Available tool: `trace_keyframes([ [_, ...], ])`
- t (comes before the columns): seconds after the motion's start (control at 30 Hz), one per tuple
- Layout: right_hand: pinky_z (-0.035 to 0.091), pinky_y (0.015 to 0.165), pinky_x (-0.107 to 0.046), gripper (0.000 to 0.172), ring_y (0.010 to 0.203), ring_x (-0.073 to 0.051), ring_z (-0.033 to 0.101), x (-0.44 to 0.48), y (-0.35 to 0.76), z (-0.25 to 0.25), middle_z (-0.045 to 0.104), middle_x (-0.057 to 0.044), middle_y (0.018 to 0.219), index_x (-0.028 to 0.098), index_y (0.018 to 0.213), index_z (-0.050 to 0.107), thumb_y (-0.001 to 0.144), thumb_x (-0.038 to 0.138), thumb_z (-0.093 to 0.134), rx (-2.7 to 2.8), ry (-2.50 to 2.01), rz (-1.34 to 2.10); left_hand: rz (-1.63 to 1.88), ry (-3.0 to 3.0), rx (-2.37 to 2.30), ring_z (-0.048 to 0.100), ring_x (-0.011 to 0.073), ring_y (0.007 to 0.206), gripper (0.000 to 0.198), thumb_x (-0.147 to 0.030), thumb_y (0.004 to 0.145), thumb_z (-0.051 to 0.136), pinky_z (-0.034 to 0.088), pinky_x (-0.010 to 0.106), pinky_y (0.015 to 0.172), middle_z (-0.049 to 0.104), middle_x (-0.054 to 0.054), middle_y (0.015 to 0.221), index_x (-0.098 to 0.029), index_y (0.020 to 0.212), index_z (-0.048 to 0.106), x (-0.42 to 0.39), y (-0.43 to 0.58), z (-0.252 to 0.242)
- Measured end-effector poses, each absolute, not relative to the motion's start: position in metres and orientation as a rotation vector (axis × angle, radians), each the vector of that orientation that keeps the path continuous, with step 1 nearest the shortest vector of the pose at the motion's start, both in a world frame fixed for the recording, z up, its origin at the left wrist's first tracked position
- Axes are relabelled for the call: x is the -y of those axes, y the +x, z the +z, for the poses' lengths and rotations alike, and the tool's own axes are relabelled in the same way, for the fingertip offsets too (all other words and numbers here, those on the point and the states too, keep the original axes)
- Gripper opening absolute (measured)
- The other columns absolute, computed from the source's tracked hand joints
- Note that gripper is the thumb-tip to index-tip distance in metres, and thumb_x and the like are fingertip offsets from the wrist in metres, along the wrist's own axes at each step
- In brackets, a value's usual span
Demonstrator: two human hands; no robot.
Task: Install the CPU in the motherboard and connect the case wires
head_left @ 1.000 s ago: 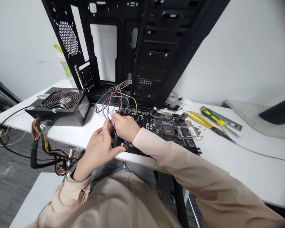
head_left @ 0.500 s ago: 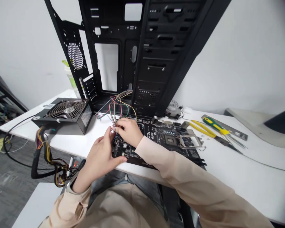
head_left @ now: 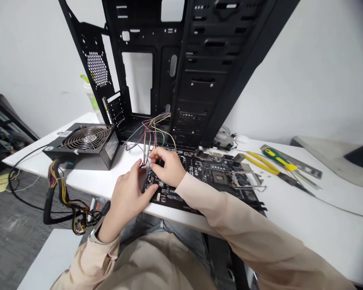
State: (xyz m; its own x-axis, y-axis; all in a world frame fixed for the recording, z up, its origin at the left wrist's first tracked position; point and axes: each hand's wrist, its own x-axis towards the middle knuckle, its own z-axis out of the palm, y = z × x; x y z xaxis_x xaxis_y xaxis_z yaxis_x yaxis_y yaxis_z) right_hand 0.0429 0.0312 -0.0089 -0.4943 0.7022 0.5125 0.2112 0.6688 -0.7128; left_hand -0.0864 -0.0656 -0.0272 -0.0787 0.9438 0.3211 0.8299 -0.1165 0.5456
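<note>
A black motherboard lies flat on the white table in front of an upright black computer case. Thin coloured wires run from the case down to the board's near left corner. My right hand is closed in a pinch on the ends of those wires over that corner. My left hand sits beside it, thumb pressed on the board's front edge, fingers curled up against the same wires.
A power supply with a fan grille sits at the left, its cable bundle hanging off the table edge. Yellow pliers, a green-yellow screwdriver and a small cooler fan lie at the right rear.
The camera has tilted so everything sits lower and slightly right. My hands stay together at the board's left corner, the right one having shifted a little along the wires.
</note>
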Motion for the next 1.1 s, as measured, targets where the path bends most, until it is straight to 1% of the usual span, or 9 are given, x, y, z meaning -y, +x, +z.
trace_keyframes([
  [0.1,0.045,0.071,-0.024,0.016,0.067,-0.013,0.057,-0.028,0.045,-0.008,0.060,0.003,0.067,0.018,0.065,0.055,0.062,0.002,0.055,2.182,-0.547,0.768,0.945,2.039,-1.975,0.063,0.0381,0.102,0.069,-0.038,0.077,0.061,0.046,0.054,0.085,0.067,0.016,0.111,-0.012,0.136,0.037,0.067,-0.085,-0.023],
  [0.17,0.047,0.075,-0.026,0.014,0.072,-0.014,0.059,-0.026,0.045,-0.009,0.062,0.001,0.071,0.017,0.064,0.058,0.061,0.003,0.060,2.292,-0.445,0.801,0.922,2.065,-1.937,0.064,0.0351,0.097,0.063,-0.032,0.077,0.057,0.047,0.050,0.083,0.068,0.014,0.107,-0.013,0.135,0.039,0.067,-0.087,-0.021],
  [0.27,0.048,0.082,-0.029,0.010,0.080,-0.017,0.061,-0.025,0.043,-0.013,0.064,-0.003,0.076,0.016,0.065,0.061,0.066,0.007,0.064,2.380,-0.367,0.791,0.904,2.068,-1.872,0.067,0.0300,0.090,0.061,-0.024,0.076,0.051,0.049,0.044,0.079,0.069,0.012,0.104,-0.013,0.135,0.038,0.066,-0.090,-0.020],
  [0.33,0.048,0.084,-0.030,0.009,0.082,-0.017,0.062,-0.025,0.042,-0.015,0.065,-0.004,0.078,0.016,0.066,0.061,0.070,0.008,0.064,2.391,-0.388,0.761,0.901,2.062,-1.845,0.067,0.0286,0.088,0.062,-0.025,0.077,0.050,0.049,0.042,0.077,0.069,0.012,0.103,-0.013,0.136,0.036,0.066,-0.092,-0.020],
  [0.4,0.049,0.085,-0.030,0.010,0.084,-0.017,0.062,-0.026,0.043,-0.015,0.065,-0.004,0.081,0.016,0.068,0.062,0.071,0.007,0.064,2.401,-0.407,0.731,0.901,2.060,-1.824,0.067,0.0289,0.088,0.062,-0.028,0.079,0.051,0.050,0.042,0.075,0.069,0.013,0.102,-0.012,0.137,0.034,0.066,-0.093,-0.021],
  [0.5,0.049,0.084,-0.030,0.012,0.083,-0.017,0.061,-0.027,0.044,-0.016,0.063,-0.004,0.081,0.016,0.068,0.060,0.071,0.004,0.063,2.438,-0.391,0.685,0.909,2.070,-1.792,0.067,0.0293,0.091,0.064,-0.026,0.078,0.052,0.050,0.042,0.078,0.070,0.012,0.101,-0.013,0.137,0.034,0.066,-0.094,-0.021],
  [0.63,0.049,0.082,-0.029,0.014,0.081,-0.016,0.059,-0.026,0.046,-0.015,0.061,-0.004,0.080,0.015,0.067,0.058,0.075,0.004,0.060,2.491,-0.365,0.637,0.929,2.079,-1.778,0.066,0.0283,0.096,0.062,-0.019,0.076,0.050,0.049,0.042,0.082,0.070,0.010,0.106,-0.017,0.136,0.037,0.066,-0.095,-0.023],
  [0.93,0.047,0.079,-0.029,0.011,0.079,-0.016,0.058,-0.020,0.049,-0.015,0.061,-0.005,0.083,0.015,0.076,0.057,0.084,0.009,0.053,2.592,-0.383,0.364,0.916,2.092,-1.816,0.066,0.0267,0.088,0.059,-0.014,0.074,0.047,0.049,0.040,0.079,0.070,0.007,0.094,-0.019,0.132,0.045,0.066,-0.093,-0.022],
  [1.1,0.048,0.077,-0.030,0.011,0.079,-0.017,0.058,-0.022,0.049,-0.019,0.061,-0.006,0.085,0.016,0.077,0.056,0.084,0.010,0.051,2.553,-0.371,0.394,0.896,2.082,-1.858,0.066,0.0263,0.086,0.058,-0.013,0.073,0.046,0.049,0.039,0.078,0.069,0.005,0.091,-0.020,0.131,0.046,0.066,-0.092,-0.022],
])
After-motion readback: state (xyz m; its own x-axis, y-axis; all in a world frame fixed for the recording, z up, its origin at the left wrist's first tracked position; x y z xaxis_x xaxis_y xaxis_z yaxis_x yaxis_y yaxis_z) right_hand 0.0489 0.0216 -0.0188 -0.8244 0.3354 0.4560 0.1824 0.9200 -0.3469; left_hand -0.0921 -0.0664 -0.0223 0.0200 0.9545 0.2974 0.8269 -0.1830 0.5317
